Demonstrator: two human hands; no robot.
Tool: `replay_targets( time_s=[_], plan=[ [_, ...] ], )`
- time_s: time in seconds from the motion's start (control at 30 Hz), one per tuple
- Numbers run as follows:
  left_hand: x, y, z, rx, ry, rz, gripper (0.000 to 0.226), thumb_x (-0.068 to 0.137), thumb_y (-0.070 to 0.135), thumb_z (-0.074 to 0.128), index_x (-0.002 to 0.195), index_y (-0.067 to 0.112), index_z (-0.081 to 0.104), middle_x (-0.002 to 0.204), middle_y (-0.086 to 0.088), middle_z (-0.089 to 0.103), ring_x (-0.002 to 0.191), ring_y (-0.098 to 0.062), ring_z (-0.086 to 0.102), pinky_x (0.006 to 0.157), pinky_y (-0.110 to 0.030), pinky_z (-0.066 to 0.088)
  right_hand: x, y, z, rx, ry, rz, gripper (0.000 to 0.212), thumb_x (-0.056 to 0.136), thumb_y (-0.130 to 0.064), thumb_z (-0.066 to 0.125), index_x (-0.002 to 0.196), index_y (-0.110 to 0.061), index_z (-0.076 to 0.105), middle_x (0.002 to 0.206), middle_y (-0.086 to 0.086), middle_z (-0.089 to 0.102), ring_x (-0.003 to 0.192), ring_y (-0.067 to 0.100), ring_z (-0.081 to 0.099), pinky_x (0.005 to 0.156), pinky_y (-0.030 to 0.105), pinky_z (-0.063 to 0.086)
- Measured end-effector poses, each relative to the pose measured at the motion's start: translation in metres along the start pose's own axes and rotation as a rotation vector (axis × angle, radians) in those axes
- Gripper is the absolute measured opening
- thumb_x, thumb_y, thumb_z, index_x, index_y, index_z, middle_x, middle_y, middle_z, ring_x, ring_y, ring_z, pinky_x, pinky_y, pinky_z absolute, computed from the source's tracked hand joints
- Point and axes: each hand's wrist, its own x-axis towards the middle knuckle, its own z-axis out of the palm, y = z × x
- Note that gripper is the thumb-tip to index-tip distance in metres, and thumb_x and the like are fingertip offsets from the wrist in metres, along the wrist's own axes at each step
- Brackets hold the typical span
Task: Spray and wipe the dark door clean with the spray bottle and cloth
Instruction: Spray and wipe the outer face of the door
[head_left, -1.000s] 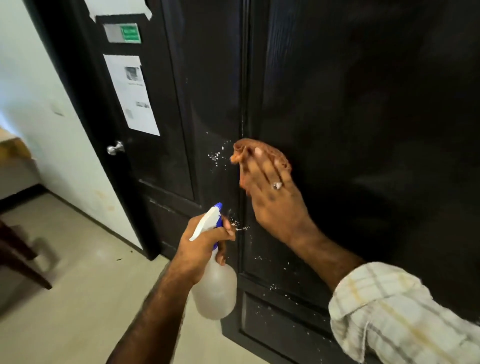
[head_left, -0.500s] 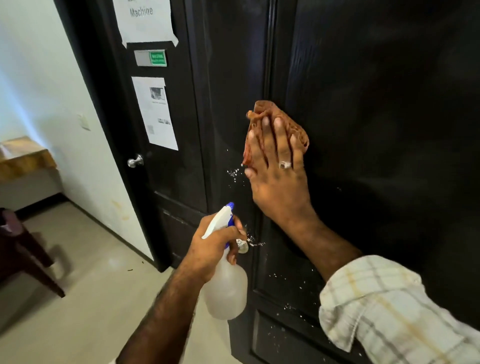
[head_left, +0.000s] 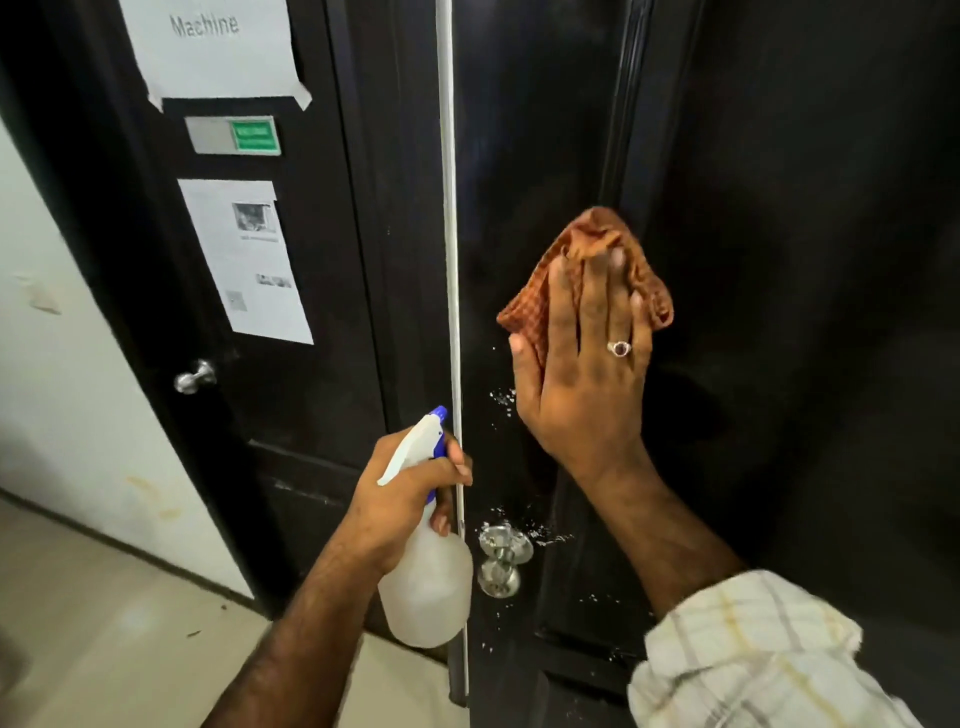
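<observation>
Door (head_left: 545, 156) droplets lie just below the wiping right hand (head_left: 587, 374).
Right hand presses the cloth (head_left: 535, 306) flat-fingered; left hand (head_left: 410, 493), lower and left, grips the spray bottle (head_left: 426, 587).

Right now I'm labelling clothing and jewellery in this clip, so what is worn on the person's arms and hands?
The right arm has a rolled-up sleeve, cream with a faint yellow and grey check. The right hand wears a silver ring with a dark red stone. The left hand and forearm are bare, with no sleeve in view.
</observation>
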Motion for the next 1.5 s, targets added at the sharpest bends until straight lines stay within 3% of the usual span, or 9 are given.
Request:
replay_targets(
  time_s=[0.1, 0.27, 0.5, 0.6, 0.87, 1.0, 1.17, 1.4, 1.5],
  plan=[
    [0.011, 0.001, -0.017, -0.013, -0.07, 0.023, 0.022, 0.074, 0.015, 0.072, 0.089, 0.0, 0.071, 0.091, -0.03, 0.066, 0.049, -0.026, 0.053, 0.052, -0.035, 0.052, -0.018, -0.013, 0.011, -0.029, 0.028, 0.046, 0.072, 0.11, -0.046, 0.051, 0.166, -0.007, 0.029, 0.174, 0.021, 0.014, 0.163, 0.039, 0.015, 0.131, 0.053, 0.016],
    [0.021, 0.0, -0.038, -0.01, -0.186, 0.029, 0.012, 0.077, 0.015, 0.068, 0.084, 0.006, 0.073, 0.088, -0.03, 0.067, 0.049, -0.03, 0.051, 0.056, -0.039, 0.053, -0.156, 0.0, 0.029, -0.059, -0.303, -0.081, 0.075, 0.104, -0.042, 0.063, 0.165, -0.009, 0.035, 0.175, 0.019, 0.018, 0.162, 0.042, 0.016, 0.119, 0.065, 0.036],
    [0.026, 0.014, -0.04, -0.023, -0.269, 0.071, 0.004, 0.08, 0.012, 0.069, 0.078, 0.013, 0.073, 0.082, -0.016, 0.072, 0.048, -0.029, 0.05, 0.05, -0.035, 0.052, -0.008, -0.023, 0.012, 0.047, 0.038, 0.119, 0.08, 0.102, -0.043, 0.066, 0.164, -0.004, 0.033, 0.172, 0.023, 0.021, 0.162, 0.041, 0.018, 0.129, 0.057, 0.02],
    [0.029, 0.01, -0.041, -0.041, -0.23, 0.048, 0.034, 0.09, -0.002, 0.068, 0.071, 0.026, 0.076, 0.08, -0.008, 0.074, 0.048, -0.025, 0.051, 0.05, -0.035, 0.052, 0.016, -0.023, 0.014, 0.021, 0.115, 0.123, 0.081, 0.103, -0.046, 0.064, 0.163, -0.003, 0.032, 0.171, 0.024, 0.021, 0.161, 0.042, 0.02, 0.128, 0.059, 0.022],
    [0.036, -0.003, -0.058, -0.013, -0.304, 0.019, 0.008, 0.076, 0.015, 0.066, 0.079, 0.01, 0.073, 0.082, -0.017, 0.071, 0.05, -0.034, 0.05, 0.055, -0.04, 0.052, -0.159, -0.002, 0.037, -0.069, -0.274, -0.037, 0.074, 0.107, -0.054, 0.05, 0.169, -0.023, 0.024, 0.177, 0.01, 0.015, 0.163, 0.038, 0.015, 0.117, 0.064, 0.036],
    [0.035, -0.005, -0.059, 0.013, -0.261, -0.003, 0.016, 0.091, 0.001, 0.07, 0.077, 0.009, 0.07, 0.074, -0.007, 0.072, 0.046, -0.028, 0.052, 0.049, -0.036, 0.054, -0.028, -0.013, 0.021, -0.034, 0.028, 0.0, 0.07, 0.108, -0.045, 0.053, 0.166, -0.015, 0.028, 0.171, 0.021, 0.026, 0.161, 0.042, 0.017, 0.129, 0.056, 0.016],
    [0.033, -0.007, -0.059, 0.002, -0.241, -0.05, 0.018, 0.09, 0.0, 0.069, 0.075, 0.011, 0.07, 0.074, -0.004, 0.073, 0.05, -0.029, 0.052, 0.052, -0.036, 0.055, 0.068, -0.038, 0.02, -0.008, 0.269, 0.166, 0.064, 0.11, -0.037, 0.048, 0.158, 0.004, 0.04, 0.165, 0.035, 0.03, 0.157, 0.05, 0.025, 0.13, 0.057, 0.018],
    [0.046, -0.007, -0.065, 0.003, -0.3, -0.048, 0.012, 0.078, 0.016, 0.07, 0.084, 0.005, 0.072, 0.078, -0.011, 0.071, 0.048, -0.028, 0.054, 0.053, -0.036, 0.055, -0.16, 0.003, 0.048, -0.26, -0.312, -0.259, 0.095, 0.094, -0.039, 0.077, 0.169, -0.019, 0.023, 0.164, 0.02, 0.033, 0.163, 0.042, 0.008, 0.128, 0.062, 0.018],
    [0.047, -0.008, -0.069, -0.004, -0.275, -0.063, 0.008, 0.084, 0.011, 0.074, 0.078, 0.016, 0.075, 0.083, -0.012, 0.073, 0.05, -0.027, 0.055, 0.054, -0.036, 0.056, -0.115, -0.005, 0.037, -0.205, -0.226, -0.238, 0.086, 0.097, -0.045, 0.072, 0.168, -0.026, 0.027, 0.166, 0.014, 0.035, 0.164, 0.034, 0.009, 0.13, 0.057, 0.015]
  ],
)
